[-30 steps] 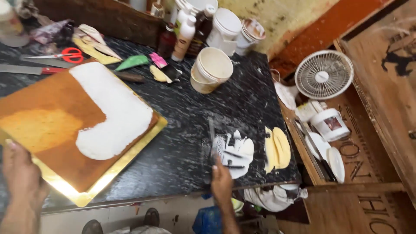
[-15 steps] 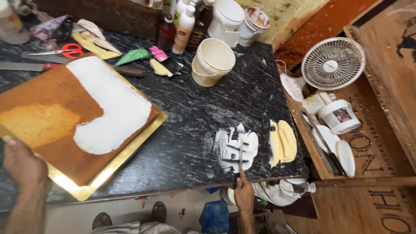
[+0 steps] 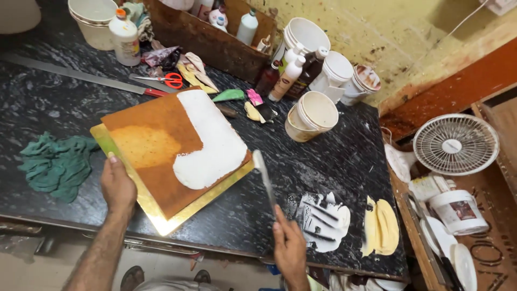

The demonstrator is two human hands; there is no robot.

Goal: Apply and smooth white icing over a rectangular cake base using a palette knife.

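A person works on a big flat cake at a dark table.

The left hand (image 3: 117,186) rests flat on the edge of the gold board (image 3: 161,218), with its fingers loosely spread and gripping nothing. On the board lies a brown square cake (image 3: 156,148), and a thick patch of white cream (image 3: 209,143) covers part of its top. The right hand (image 3: 290,249) has its fingers curled tight around the handle of a long metal spatula (image 3: 264,175). The blade points up toward the corner of the cake, just beside it. A smear of white cream (image 3: 323,221) sits on the table near that hand, next to a yellow smear (image 3: 381,226). A green cloth (image 3: 56,164) lies to the left. 2 stacked tubs (image 3: 311,116) stand behind.
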